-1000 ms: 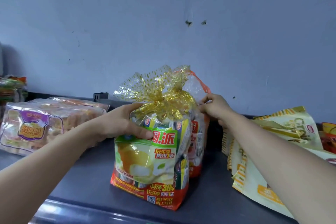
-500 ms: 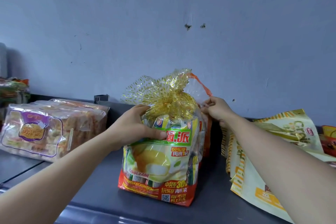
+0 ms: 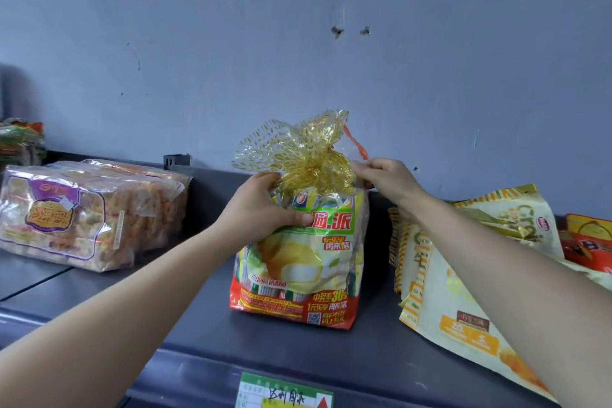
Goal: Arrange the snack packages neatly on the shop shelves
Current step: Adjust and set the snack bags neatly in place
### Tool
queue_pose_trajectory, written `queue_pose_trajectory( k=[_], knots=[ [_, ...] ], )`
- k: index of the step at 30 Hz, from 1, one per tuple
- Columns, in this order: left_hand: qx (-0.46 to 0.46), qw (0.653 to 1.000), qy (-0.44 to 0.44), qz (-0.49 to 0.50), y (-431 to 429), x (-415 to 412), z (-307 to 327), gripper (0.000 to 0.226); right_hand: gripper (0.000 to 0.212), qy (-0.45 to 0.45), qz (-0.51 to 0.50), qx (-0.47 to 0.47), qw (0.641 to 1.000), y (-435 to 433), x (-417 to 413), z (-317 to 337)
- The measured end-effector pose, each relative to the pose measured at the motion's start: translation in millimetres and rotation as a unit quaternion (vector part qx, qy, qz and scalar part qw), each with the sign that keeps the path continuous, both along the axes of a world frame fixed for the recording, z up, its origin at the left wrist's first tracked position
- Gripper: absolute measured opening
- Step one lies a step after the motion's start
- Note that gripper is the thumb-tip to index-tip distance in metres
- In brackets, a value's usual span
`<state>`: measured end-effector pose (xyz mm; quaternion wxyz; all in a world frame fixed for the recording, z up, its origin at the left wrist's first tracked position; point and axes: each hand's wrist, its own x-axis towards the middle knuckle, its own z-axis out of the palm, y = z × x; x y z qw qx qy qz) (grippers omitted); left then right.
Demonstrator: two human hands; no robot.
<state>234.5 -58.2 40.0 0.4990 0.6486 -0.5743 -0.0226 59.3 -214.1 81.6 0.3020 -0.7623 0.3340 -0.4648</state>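
A price tag (image 3: 284,391) sits just in front of the cake bag (image 3: 298,262), which stands on the shelf (image 3: 165,308). The left hand (image 3: 255,212) grips the bag's left side. The right hand (image 3: 384,179) pinches its gold top. Behind it is a blue wall (image 3: 430,76).

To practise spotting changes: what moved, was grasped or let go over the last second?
The left hand, grip unchanged, pushed the tied snack bag back and rightward, hiding most of the rear bag, whose top the right hand still pinches. The biscuit pack and yellow pouches stayed put.
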Motion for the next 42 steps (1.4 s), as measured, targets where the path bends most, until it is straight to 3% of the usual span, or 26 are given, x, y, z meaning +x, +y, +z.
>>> queue_pose_trajectory(
  k=[3, 7, 10, 12, 14, 16, 21, 24, 27, 29, 31, 34, 37, 40, 42],
  knots=[
    [-0.018, 1.000, -0.014, 0.016, -3, -13, -3, 0.105, 0.031, 0.041, 0.059, 0.079, 0.994, 8, -9, -5],
    [0.012, 1.000, -0.010, 0.007, -2, -11, 0, 0.106, 0.011, 0.049, 0.021, 0.029, 0.998, 11, -11, -7],
    [0.047, 0.992, 0.076, -0.095, 8, -2, 1, 0.107, 0.013, 0.064, -0.030, -0.022, 0.997, 18, -9, -7],
    [0.055, 0.974, 0.138, -0.170, 15, 9, -3, 0.095, 0.012, 0.050, -0.042, -0.022, 0.998, 22, -10, -8],
    [0.079, 0.962, 0.167, -0.199, 19, 21, -11, 0.107, 0.012, 0.024, -0.031, 0.012, 0.999, 24, -11, -11],
    [0.094, 0.956, 0.188, -0.205, 18, 28, -18, 0.117, 0.026, 0.015, -0.029, 0.019, 0.999, 30, -14, -15],
    [0.053, 0.954, 0.208, -0.207, 0, 24, -27, 0.060, 0.084, 0.070, 0.065, 0.043, 0.995, 53, -32, -26],
    [0.053, 0.963, 0.182, -0.190, -5, 24, -30, 0.066, 0.094, 0.103, 0.043, 0.038, 0.993, 63, -36, -26],
    [0.016, 0.976, 0.159, -0.144, -1, 20, -27, 0.094, 0.081, 0.129, 0.026, 0.027, 0.991, 71, -39, -20],
    [-0.030, 0.995, 0.064, -0.063, 5, 7, -23, 0.103, 0.074, 0.141, -0.009, -0.014, 0.990, 74, -48, -14],
    [-0.102, 0.992, -0.057, 0.034, 17, -16, -19, 0.098, 0.067, 0.150, -0.069, -0.074, 0.984, 81, -67, -6],
    [-0.222, 0.962, -0.137, 0.079, 25, -49, -12, 0.098, 0.057, 0.226, -0.187, -0.136, 0.946, 87, -107, -1],
    [-0.245, 0.955, -0.134, 0.105, 20, -61, -4, 0.105, 0.069, 0.369, -0.276, -0.088, 0.883, 93, -147, -7],
    [-0.278, 0.937, -0.173, 0.121, 16, -64, 0, 0.102, 0.087, 0.493, -0.299, -0.036, 0.816, 98, -176, -22],
    [-0.287, 0.921, -0.235, 0.120, 14, -62, -5, 0.095, 0.094, 0.503, -0.285, -0.048, 0.815, 98, -186, -31]
  ],
)
